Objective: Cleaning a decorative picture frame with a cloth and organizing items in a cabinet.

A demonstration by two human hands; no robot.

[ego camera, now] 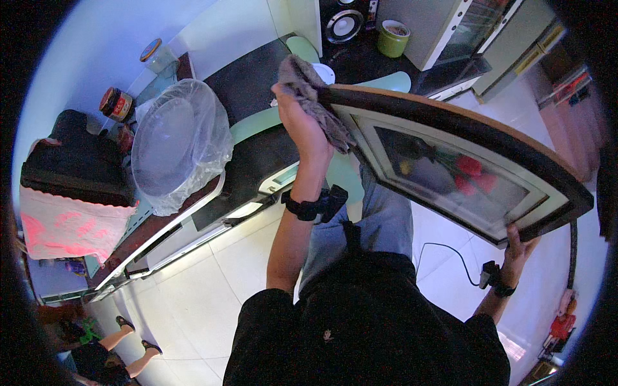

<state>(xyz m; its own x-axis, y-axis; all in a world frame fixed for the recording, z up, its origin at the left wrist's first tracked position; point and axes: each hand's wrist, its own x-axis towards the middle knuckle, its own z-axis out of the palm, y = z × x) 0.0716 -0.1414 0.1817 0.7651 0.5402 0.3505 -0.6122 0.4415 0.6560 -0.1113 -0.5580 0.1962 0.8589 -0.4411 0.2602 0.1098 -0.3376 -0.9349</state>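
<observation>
A framed picture [449,169] with a dark frame and red flowers behind glass is held up in front of me, tilted. My right hand [520,243] grips its lower right corner. Near the frame's upper left corner, my left hand [301,123] holds a grey-brown cloth [309,91], which lies against the frame's edge; the cloth hides part of that corner. Both wrists wear black straps with small devices, and a thin cable hangs by the right one.
A black cabinet top [251,72] bears a speaker [344,25] and a green pot [393,41]. To the left are a plastic-wrapped round container [166,140], a glass jar [158,55], a red-lidded jar [117,103] and a pink-white cloth [72,222]. Another person's legs [140,369] show at lower left.
</observation>
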